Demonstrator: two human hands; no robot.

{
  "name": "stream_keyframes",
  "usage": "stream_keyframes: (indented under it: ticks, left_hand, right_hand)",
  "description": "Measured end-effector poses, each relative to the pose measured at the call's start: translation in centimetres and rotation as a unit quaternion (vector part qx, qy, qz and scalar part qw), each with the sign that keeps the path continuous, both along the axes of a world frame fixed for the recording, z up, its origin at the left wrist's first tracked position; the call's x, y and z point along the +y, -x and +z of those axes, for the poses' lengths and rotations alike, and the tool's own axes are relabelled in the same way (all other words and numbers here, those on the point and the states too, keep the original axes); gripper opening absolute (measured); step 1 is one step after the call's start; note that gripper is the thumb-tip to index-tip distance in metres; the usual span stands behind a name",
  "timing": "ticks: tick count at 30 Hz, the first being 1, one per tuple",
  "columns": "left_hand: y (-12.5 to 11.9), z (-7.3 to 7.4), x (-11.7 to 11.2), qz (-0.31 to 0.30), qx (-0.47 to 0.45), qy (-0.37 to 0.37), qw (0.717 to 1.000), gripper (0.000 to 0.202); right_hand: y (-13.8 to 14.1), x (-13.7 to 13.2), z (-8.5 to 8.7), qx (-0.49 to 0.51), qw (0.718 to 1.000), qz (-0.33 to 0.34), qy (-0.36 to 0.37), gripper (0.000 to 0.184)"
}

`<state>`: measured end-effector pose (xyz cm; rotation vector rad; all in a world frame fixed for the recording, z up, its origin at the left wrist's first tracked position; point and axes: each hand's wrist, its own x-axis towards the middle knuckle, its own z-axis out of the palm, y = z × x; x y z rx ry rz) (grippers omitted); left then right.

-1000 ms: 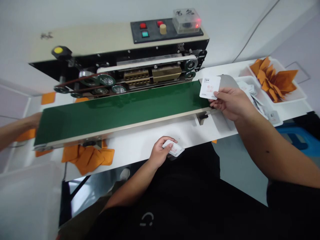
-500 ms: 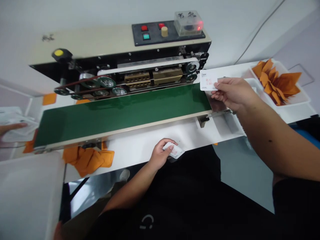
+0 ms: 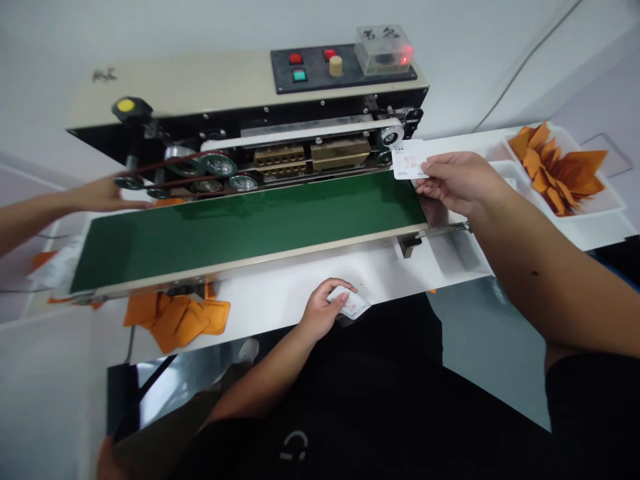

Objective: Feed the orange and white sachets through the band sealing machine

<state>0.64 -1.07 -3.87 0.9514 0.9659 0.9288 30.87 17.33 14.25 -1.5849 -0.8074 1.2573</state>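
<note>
My right hand (image 3: pixel 457 181) pinches a white printed sachet (image 3: pixel 406 164) by its right edge, holding it at the right-hand inlet of the band sealing machine (image 3: pixel 250 113), just above the far right end of the green conveyor belt (image 3: pixel 240 223). Resting on the white table's front edge, my left hand (image 3: pixel 323 308) grips a small stack of white sachets (image 3: pixel 353 304).
Another person's hand (image 3: pixel 100 195) reaches in from the left to the machine's left rollers. Orange packets (image 3: pixel 175 319) lie under the belt's left end. A white tray of orange packets (image 3: pixel 560 167) stands at the far right. A cable runs up the wall.
My right hand has carried the sachet up and left to the sealer's inlet. The other person's hand has come in from the far left to the rollers. My left hand has stayed put.
</note>
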Motion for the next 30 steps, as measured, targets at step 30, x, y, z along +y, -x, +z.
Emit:
stream_keyframes:
  ticks: [30]
  left_hand:
    - [-1.0,1.5,-0.1,0.009,0.005,0.004,1.000,0.049]
  right_hand:
    - [3.1,-17.1,-6.6,-0.033,0.988,0.131,-0.080,0.020]
